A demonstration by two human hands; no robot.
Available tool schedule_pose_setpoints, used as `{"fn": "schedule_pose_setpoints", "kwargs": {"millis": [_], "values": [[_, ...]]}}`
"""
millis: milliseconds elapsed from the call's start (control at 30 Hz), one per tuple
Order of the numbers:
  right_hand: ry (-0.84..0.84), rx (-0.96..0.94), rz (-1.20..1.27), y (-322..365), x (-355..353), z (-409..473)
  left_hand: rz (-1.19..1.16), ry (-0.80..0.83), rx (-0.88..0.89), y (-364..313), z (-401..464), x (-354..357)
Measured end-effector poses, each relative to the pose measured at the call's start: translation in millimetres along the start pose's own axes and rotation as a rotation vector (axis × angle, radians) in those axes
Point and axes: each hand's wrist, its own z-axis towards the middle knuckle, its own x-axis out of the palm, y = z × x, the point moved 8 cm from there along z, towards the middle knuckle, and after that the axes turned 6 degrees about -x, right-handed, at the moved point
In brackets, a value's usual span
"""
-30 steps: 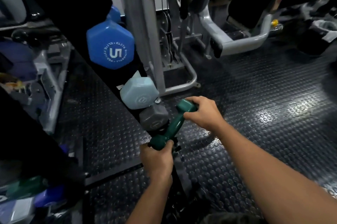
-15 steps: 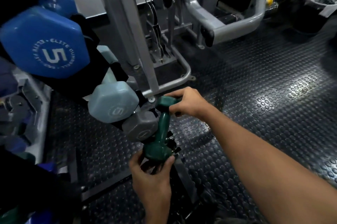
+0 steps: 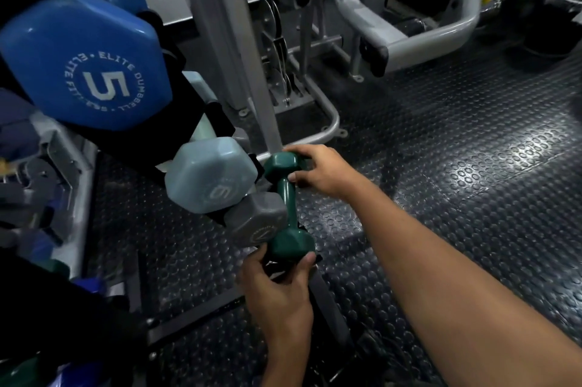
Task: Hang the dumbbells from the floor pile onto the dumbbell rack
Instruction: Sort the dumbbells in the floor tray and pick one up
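Head view, middle of the frame: your left hand (image 3: 277,289) holds the green dumbbell's (image 3: 288,207) bottom end, your right hand (image 3: 324,170) grips its top, beside the grey dumbbell (image 3: 256,219).

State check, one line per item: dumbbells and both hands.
green dumbbell: held at both ends, beside the grey one, not visibly seated on the rack
left hand: grips its near end
right hand: grips its far end
grey dumbbell: on rack
light blue dumbbell: on rack, above the grey one
blue dumbbell: on rack, topmost
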Motion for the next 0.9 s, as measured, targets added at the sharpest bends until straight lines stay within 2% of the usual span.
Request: {"fn": "schedule_pose_setpoints", "kwargs": {"millis": [133,200,400,567,667,767,833,900], "values": [[-0.039,-0.037,-0.200,5.1,9.2,10.4,-0.031,-0.050,0.026,1.0,9.5,-0.2],[-0.054,-0.035,-0.222,4.8,16.6,13.8,-0.040,-0.038,0.035,1.3,10.7,4.1],[-0.063,-0.119,-0.429,7.4,43.8,16.4,0.043,-0.025,0.096,-1.3,7.8,4.8],[-0.108,-0.118,-0.451,11.2,47.1,9.1,0.038,-0.022,0.068,4.1,9.8,0.3],[-0.021,-0.114,-0.468,12.2,54.9,13.1,0.054,-0.037,0.049,2.2,7.5,1.3],[0.111,-0.132,-0.391,10.2,71.9,12.4,0.156,-0.060,0.052,1.1,5.6,0.8],[0.122,-0.117,-0.397,6.0,75.4,11.9,0.239,-0.052,0.083,3.9,8.2,-2.8],[0.108,-0.059,-0.315,-2.5,75.4,12.6,0.423,0.002,0.143,3.4,9.9,-4.9]]}}
